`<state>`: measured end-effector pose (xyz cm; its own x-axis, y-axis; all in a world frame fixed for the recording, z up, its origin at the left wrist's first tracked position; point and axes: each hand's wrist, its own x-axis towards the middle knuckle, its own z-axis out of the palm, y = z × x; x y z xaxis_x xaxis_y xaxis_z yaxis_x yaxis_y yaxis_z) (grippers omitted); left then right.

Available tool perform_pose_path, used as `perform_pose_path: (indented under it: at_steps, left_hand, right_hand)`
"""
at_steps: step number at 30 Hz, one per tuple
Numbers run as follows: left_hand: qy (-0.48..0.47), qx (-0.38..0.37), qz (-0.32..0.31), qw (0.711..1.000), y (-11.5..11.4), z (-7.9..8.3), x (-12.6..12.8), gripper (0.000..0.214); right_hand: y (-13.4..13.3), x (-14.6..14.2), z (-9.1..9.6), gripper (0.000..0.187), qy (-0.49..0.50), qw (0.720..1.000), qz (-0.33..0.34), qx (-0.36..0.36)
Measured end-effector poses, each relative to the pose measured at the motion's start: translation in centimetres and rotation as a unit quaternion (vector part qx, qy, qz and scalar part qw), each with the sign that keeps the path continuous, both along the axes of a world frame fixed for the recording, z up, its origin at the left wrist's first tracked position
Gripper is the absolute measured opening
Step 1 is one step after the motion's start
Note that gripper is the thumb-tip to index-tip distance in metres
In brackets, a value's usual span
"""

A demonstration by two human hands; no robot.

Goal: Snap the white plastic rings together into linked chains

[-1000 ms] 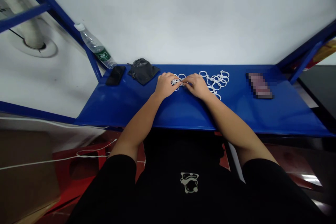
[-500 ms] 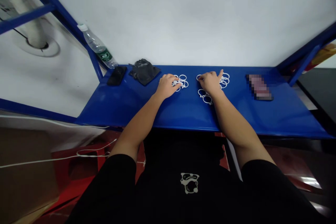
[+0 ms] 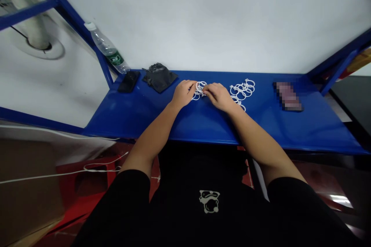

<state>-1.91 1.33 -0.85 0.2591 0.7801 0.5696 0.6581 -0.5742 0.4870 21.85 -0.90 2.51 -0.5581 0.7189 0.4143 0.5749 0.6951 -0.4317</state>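
Nearest is the person's black top (image 3: 185, 208) with a small white print (image 3: 209, 201), bare forearms reaching forward over the front edge of a blue metal tabletop (image 3: 130, 117). Down left of the top, a red plastic stool (image 3: 89, 189) and a cardboard box (image 3: 26, 185), with a white cord (image 3: 69, 171) across them.

Left hand (image 3: 183, 94) and right hand (image 3: 219, 97) sit close together at mid-tabletop, both curled and closed, fingertips pinched on a small tangle of white plastic rings (image 3: 199, 90) between them. Exact finger grip is partly hidden. Just right of the right hand, a second bunch of linked white rings (image 3: 241, 90) lies flat on the tabletop, touching nothing held.

Further left: a black phone (image 3: 129, 82) and crumpled black fabric (image 3: 159, 78). Further right, a pixelated flat object (image 3: 288, 96), too blurred to tell. Back left, a water bottle with a green label (image 3: 108, 50) leans on the blue frame (image 3: 68, 19), white wall (image 3: 203, 19) behind.
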Motion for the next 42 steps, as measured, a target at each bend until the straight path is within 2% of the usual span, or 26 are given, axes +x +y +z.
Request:
perform_pose_path:
  at_steps: [8,13,19,25,32,38,42]
  left_hand:
    - [0.009,0.009,-0.066,0.998,-0.8,0.5,0.4,0.025]
    - [0.001,0.010,-0.073,0.997,-0.9,0.6,0.3,0.028]
    - [0.016,0.007,-0.083,0.996,-1.0,0.8,0.5,0.022]
    - [0.008,0.016,-0.090,0.996,-1.2,0.8,0.6,0.022]
    - [0.019,0.018,-0.084,0.996,-1.1,0.7,0.6,0.017]
    - [0.010,0.041,-0.096,0.994,-0.9,0.4,0.5,0.017]
    - [-0.018,0.069,-0.111,0.991,-0.6,0.1,0.6,0.015]
  right_hand:
    - [0.2,0.4,-0.1,0.043,0.026,1.000,0.015,0.008]
    - [0.4,0.2,-0.3,0.057,0.019,1.000,0.018,0.001]
    - [0.6,0.2,-0.8,0.055,0.034,0.999,0.014,0.002]
    - [0.4,0.4,-0.5,0.067,0.048,0.998,0.044,-0.003]
    - [0.6,0.2,-0.6,0.065,0.039,0.998,0.038,-0.006]
    - [0.4,0.3,-0.7,0.057,0.063,0.997,-0.003,-0.051]
    - [0.5,0.4,-1.0,0.057,0.074,0.995,0.000,-0.068]
